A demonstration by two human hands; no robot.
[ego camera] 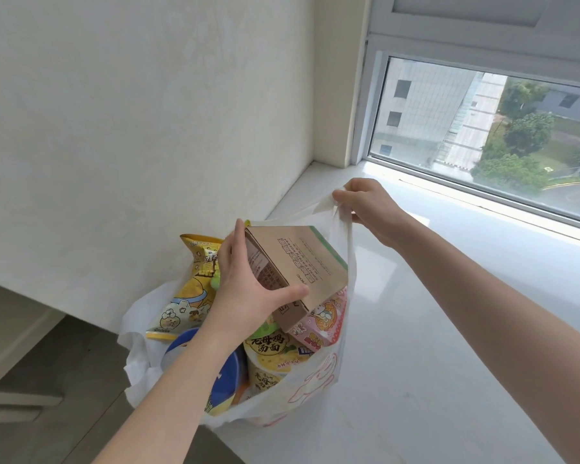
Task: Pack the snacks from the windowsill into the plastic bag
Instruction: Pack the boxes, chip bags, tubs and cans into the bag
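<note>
— Hands: my left hand (245, 289) grips the cardboard box (302, 259); my right hand (365, 205) pinches the plastic bag (315, 373) handle, holding its mouth up.
— Where's the box?
— Over the mouth, low corner against a pink packet (325, 324), tilted, long axis sloping down toward me, I judge.
— Risk?
— Bag looks full and sits at the windowsill (449, 329) edge. Released high, the box could slide off and tip it floorward.

White plastic bag (315, 380), pink print, stood open at windowsill (449, 313) left edge, one handle (329, 209) pulled up. Inside: yellow popcorn pouch (185, 296), blue tub (225, 373), noodle cups (268, 349), pink pack (322, 324). Brown cardboard box (302, 262) tilted, lower corner in bag mouth.
</note>
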